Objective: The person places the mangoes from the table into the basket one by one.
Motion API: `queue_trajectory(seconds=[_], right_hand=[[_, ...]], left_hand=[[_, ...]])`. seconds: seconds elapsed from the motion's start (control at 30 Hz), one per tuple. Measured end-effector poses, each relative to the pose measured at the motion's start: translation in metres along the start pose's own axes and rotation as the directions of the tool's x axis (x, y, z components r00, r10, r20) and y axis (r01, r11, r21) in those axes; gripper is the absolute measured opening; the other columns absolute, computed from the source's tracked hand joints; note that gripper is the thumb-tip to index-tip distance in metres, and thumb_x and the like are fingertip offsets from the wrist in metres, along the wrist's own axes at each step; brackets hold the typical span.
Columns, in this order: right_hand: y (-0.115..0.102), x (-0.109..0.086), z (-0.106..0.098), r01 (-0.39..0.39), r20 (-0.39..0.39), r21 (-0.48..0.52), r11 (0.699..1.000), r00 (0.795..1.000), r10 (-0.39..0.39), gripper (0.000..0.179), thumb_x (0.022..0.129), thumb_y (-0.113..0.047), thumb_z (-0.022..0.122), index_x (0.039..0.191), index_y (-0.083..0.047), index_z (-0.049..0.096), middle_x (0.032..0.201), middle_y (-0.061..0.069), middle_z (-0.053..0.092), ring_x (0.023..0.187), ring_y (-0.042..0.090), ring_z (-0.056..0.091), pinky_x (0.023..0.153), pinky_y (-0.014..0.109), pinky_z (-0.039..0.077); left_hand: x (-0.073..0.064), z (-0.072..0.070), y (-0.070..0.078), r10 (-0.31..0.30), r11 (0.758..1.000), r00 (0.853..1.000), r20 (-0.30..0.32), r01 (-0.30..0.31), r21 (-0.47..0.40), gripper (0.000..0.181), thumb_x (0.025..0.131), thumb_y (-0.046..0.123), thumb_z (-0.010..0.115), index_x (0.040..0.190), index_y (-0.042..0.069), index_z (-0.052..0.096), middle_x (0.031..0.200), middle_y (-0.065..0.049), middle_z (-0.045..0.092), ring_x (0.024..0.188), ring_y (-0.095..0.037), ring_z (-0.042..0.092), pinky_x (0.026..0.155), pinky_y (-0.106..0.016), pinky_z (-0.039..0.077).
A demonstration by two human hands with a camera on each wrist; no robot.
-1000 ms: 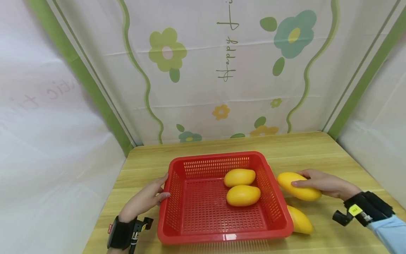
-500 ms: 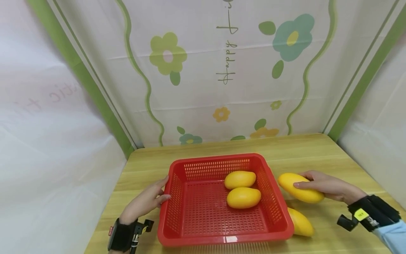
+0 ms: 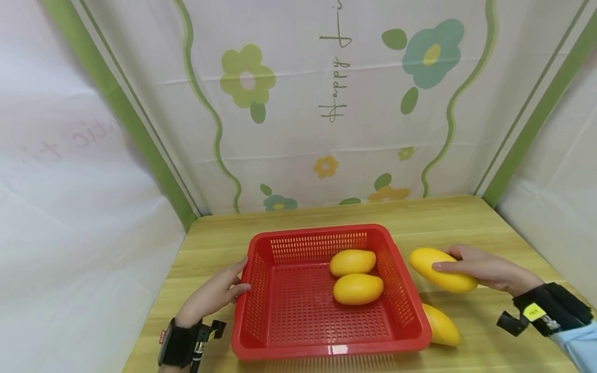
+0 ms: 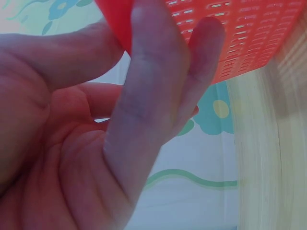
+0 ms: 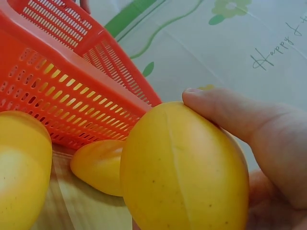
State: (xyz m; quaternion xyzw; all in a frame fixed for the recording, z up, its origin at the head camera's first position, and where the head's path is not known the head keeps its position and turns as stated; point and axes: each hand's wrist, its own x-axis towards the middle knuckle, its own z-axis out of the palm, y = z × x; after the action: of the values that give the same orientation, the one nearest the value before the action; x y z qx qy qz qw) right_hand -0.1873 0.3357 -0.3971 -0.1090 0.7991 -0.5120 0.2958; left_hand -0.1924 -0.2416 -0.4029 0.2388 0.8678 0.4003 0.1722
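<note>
A red plastic basket (image 3: 317, 350) with slotted walls stands on the wooden table. Two yellow mangoes lie in its right half, a rear mango (image 3: 352, 262) and a front mango (image 3: 358, 289). At the basket's left rim, my left hand (image 3: 215, 292) grips the edge between thumb and fingers; the left wrist view shows fingers (image 4: 148, 91) against the wall. My right hand (image 3: 485, 267) holds another mango (image 3: 440, 270) just outside the right wall, thumb on top. In the right wrist view this mango (image 5: 184, 167) hides most of the fingers.
One mango (image 3: 440, 325) lies on the table against the basket's right side, partly hidden by the rim. Behind the held fruit, the right wrist view shows a further mango (image 5: 100, 165) by the basket wall. A printed curtain (image 3: 289, 129) encloses the wooden table (image 3: 224, 233).
My right hand and its mango have shifted slightly right and, in the last half second, slightly up. The left hand keeps its place on the basket, and the other mangoes stay put.
</note>
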Motion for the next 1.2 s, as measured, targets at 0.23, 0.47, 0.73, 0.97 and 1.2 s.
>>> queue_trajectory(seconds=[0.23,0.47,0.73,0.97,1.2], right_hand=[[-0.004,-0.001,0.002,0.023,-0.013,-0.024,0.999,1.000,-0.024,0.052,0.104,-0.019,0.050,0.138,0.019,0.041,0.103,0.011,0.064,0.087,0.016,0.062,0.072,0.030,0.057],[-0.009,-0.001,0.007,0.044,0.000,-0.030,0.999,0.999,-0.044,0.050,0.104,-0.018,0.050,0.138,0.018,0.042,0.106,0.013,0.064,0.087,0.016,0.062,0.073,0.030,0.057],[-0.016,-0.001,0.011,0.036,-0.018,-0.053,0.998,0.999,-0.037,0.051,0.103,-0.020,0.052,0.138,0.016,0.042,0.107,0.012,0.063,0.089,0.017,0.061,0.074,0.030,0.056],[-0.025,-0.001,0.015,0.061,-0.008,-0.082,0.995,0.998,-0.062,0.048,0.103,-0.019,0.052,0.137,0.015,0.045,0.104,0.013,0.063,0.086,0.018,0.062,0.072,0.029,0.056],[-0.035,-0.002,0.018,0.091,0.000,-0.089,0.992,0.996,-0.091,0.049,0.103,-0.018,0.053,0.138,0.015,0.044,0.103,0.015,0.064,0.084,0.019,0.063,0.072,0.030,0.057]], left_hand=[[0.000,-0.001,0.000,0.009,1.000,1.000,-0.001,-0.009,0.014,0.067,0.099,0.010,0.059,0.156,-0.001,0.025,0.119,-0.020,0.063,0.086,-0.014,0.070,0.065,-0.022,0.060],[0.001,-0.001,-0.001,0.019,1.000,1.000,0.009,-0.019,0.000,0.066,0.100,0.008,0.058,0.156,-0.001,0.026,0.119,-0.021,0.062,0.086,-0.017,0.071,0.065,-0.023,0.061],[0.001,0.000,-0.001,0.027,1.000,1.000,0.011,-0.027,0.001,0.066,0.099,0.008,0.058,0.156,-0.002,0.025,0.119,-0.022,0.062,0.088,-0.020,0.071,0.066,-0.023,0.061],[0.001,0.000,-0.001,0.027,1.000,1.000,0.011,-0.027,-0.005,0.066,0.099,0.007,0.058,0.156,-0.001,0.024,0.121,-0.023,0.061,0.089,-0.021,0.071,0.066,-0.023,0.061],[0.001,-0.001,0.000,0.027,1.000,1.000,0.011,-0.027,-0.004,0.066,0.099,0.008,0.058,0.156,-0.001,0.025,0.121,-0.023,0.061,0.089,-0.020,0.071,0.066,-0.023,0.061]])
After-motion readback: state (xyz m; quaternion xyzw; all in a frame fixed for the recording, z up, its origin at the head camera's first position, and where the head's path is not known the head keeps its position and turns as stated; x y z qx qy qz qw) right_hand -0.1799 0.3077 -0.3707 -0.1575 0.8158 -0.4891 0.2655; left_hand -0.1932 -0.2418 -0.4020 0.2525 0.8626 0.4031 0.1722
